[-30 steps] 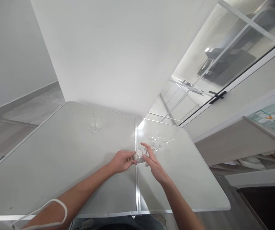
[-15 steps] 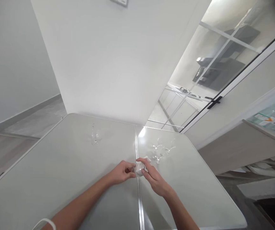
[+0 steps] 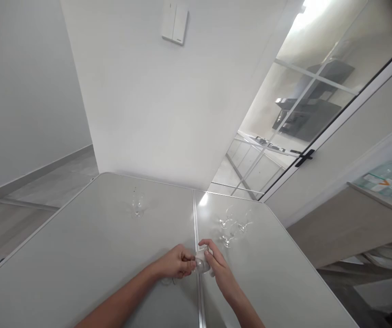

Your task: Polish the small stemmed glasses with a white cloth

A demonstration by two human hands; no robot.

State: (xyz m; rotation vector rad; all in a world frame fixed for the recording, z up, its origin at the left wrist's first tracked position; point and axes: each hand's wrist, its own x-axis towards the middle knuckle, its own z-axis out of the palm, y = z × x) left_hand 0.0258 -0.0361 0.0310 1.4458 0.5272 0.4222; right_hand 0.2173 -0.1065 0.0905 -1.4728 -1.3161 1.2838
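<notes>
Over the table's middle seam, a clear stemmed glass (image 3: 201, 266) lies sideways between my hands. Its bowl points right. My left hand (image 3: 178, 263) pinches the stem, and part of the round foot shows below that hand. A white cloth (image 3: 200, 253) is bunched at the bowl. My right hand (image 3: 220, 269) presses the cloth around the rim, thumb near the bowl and index finger raised a little; how much cloth is inside the bowl I cannot tell. Another clear glass (image 3: 137, 208) stands alone at the far left of the table.
Several clear glasses (image 3: 227, 239) stand close together beyond my right hand. The grey table (image 3: 79, 255) has a metal seam through it and meets a white wall (image 3: 168, 114). At the right are a glazed door (image 3: 284, 114) and a shelf with packed bottles (image 3: 387, 180).
My left fingers have closed tighter at the stem, and the glass's foot now shows below them. The right index finger has lifted and the cloth has shifted. The view has tilted up.
</notes>
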